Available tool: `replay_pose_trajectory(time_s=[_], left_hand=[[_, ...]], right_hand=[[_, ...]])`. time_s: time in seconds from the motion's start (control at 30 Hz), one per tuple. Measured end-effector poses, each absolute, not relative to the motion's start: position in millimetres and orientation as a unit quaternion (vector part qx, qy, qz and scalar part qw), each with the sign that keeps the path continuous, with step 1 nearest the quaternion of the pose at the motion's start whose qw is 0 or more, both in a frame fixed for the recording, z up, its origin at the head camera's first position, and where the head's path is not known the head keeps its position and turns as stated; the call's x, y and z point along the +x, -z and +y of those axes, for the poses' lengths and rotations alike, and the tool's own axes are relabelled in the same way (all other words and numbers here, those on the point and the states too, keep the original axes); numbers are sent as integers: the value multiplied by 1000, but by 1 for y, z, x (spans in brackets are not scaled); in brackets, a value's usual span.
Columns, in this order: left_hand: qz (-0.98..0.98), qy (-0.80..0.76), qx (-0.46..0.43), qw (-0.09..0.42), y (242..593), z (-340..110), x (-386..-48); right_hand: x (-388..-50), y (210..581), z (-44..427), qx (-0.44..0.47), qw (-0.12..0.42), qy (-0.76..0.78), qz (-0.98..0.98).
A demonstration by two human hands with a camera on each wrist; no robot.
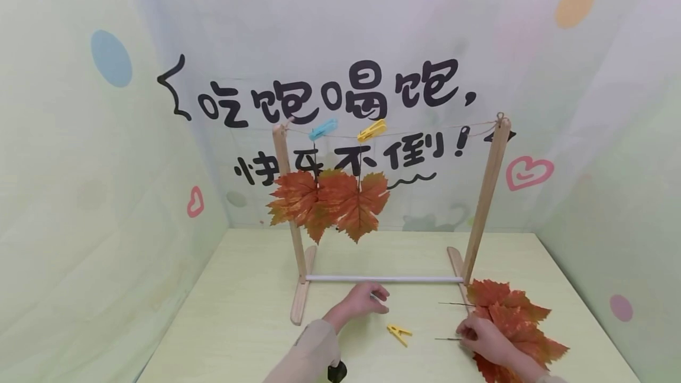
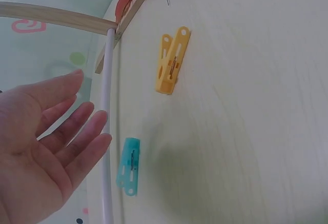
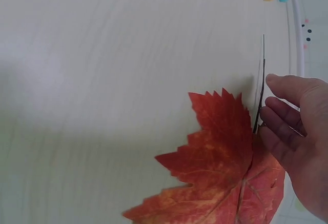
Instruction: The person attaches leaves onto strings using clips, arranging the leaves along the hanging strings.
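My left hand (image 1: 366, 299) hovers near the white crossbar with fingers relaxed and nothing in them. Close to it on the table lie a blue clothespin (image 2: 129, 166) and a yellow clothespin (image 1: 399, 334). At the right, my right hand (image 1: 485, 338) is beside the dark stem (image 3: 263, 80) of an orange-red artificial maple leaf (image 3: 215, 142). Its thumb and fingers are apart, with the stem near the fingertips; whether they touch it is unclear. A second maple leaf (image 1: 492, 293) lies partly under the first, its stem pointing left.
A wooden frame (image 1: 485, 200) with a white crossbar (image 1: 383, 279) stands across the table (image 1: 250, 265). From its string (image 1: 409, 133), a blue clip (image 1: 323, 129) and a yellow clip (image 1: 372, 130) hang two maple leaves (image 1: 359, 211) that overlap. Printed cloth walls enclose the table.
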State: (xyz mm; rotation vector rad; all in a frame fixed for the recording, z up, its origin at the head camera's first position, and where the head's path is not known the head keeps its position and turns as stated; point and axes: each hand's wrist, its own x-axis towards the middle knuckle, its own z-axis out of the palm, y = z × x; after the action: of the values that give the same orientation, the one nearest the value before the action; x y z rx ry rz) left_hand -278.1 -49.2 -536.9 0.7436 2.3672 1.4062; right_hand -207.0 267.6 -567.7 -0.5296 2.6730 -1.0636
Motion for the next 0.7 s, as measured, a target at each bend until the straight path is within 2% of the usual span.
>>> replay_pose_trajectory(time_s=[0.2,0.27,0.53,0.7], left_hand=[[816,-495,248,167,548,-51,-270],[822,-491,224,182,541,-48,-260],[840,-463,236,157,553,-40,-249],[857,-436,229,152,553,-38,-247]], right_hand=[[-204,574,262,-157,98,333,925],[-203,576,260,-151,98,324,929],[-204,583,257,-174,77,300,935],[-205,579,256,-171,83,317,929]])
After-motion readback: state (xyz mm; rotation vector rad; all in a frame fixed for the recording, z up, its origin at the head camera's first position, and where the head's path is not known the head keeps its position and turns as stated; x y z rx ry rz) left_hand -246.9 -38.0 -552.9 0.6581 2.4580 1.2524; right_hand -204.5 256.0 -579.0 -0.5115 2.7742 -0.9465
